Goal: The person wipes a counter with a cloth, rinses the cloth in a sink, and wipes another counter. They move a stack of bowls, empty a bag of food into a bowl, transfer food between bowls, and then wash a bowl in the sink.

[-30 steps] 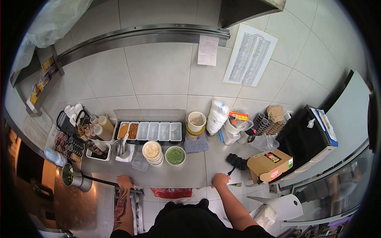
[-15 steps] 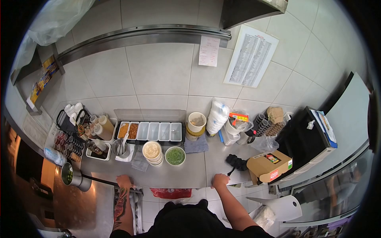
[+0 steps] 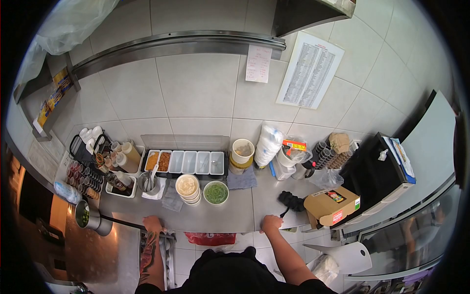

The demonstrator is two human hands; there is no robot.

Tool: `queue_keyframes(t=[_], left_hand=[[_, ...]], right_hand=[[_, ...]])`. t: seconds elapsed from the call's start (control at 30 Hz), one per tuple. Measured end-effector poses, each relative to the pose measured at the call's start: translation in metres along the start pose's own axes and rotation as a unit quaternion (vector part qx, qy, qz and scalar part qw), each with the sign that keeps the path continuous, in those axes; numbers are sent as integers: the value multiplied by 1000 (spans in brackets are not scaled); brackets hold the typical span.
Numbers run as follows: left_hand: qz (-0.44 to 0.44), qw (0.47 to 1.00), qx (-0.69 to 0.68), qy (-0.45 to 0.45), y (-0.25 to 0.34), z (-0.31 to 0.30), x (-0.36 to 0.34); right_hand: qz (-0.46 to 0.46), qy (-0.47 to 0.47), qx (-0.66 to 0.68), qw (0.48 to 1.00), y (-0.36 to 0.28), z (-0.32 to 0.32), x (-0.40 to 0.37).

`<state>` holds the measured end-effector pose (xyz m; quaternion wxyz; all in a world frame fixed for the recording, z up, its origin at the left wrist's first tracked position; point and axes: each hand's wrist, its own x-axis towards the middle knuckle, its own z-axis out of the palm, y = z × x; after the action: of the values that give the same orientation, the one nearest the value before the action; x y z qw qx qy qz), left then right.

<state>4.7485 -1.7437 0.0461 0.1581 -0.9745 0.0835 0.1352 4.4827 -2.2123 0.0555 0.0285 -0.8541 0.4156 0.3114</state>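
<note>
My left hand [image 3: 153, 224] rests on the front edge of the steel counter [image 3: 220, 219], its fingers curled over the edge. Farther right, my right hand [image 3: 271, 223] lies on the same edge with bent fingers, just below a black crumpled item [image 3: 291, 201] and its thin cord. Between and beyond my hands stand a stack of round tubs with a beige content [image 3: 187, 185] and a white tub of chopped greens [image 3: 216, 193]. A grey cloth [image 3: 172, 198] lies left of the stack. Neither hand touches the tubs.
Behind the tubs is a row of white inserts [image 3: 189, 162]. Sauce bottles [image 3: 128, 157] and a metal pot [image 3: 149, 183] stand at the left, near a handled pan [image 3: 86, 215]. An open cardboard box [image 3: 333, 206] sits at the right, beside a black cabinet [image 3: 374, 176].
</note>
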Motion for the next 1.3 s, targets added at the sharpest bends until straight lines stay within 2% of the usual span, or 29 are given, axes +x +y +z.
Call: queue_keyframes(t=[0.17,0.63,0.73,1.13,1.3], left_hand=[[-13,1000,6,14,0,8,3],[-16,1000,-5,-12,1,-3,-1],[-32,999,0,14,2,-2,-4],[-18,999,23,19,2,10,5],[-19,1000,10,11,2,10,7]], right_hand=[[-15,-19,-6,1000,2,-10,-8],[-52,15,2,999,6,3,2],[-22,3,3,1000,4,-1,-3],[-19,-4,28,999,5,-13,-12],[-27,38,15,999,8,-2,-11]])
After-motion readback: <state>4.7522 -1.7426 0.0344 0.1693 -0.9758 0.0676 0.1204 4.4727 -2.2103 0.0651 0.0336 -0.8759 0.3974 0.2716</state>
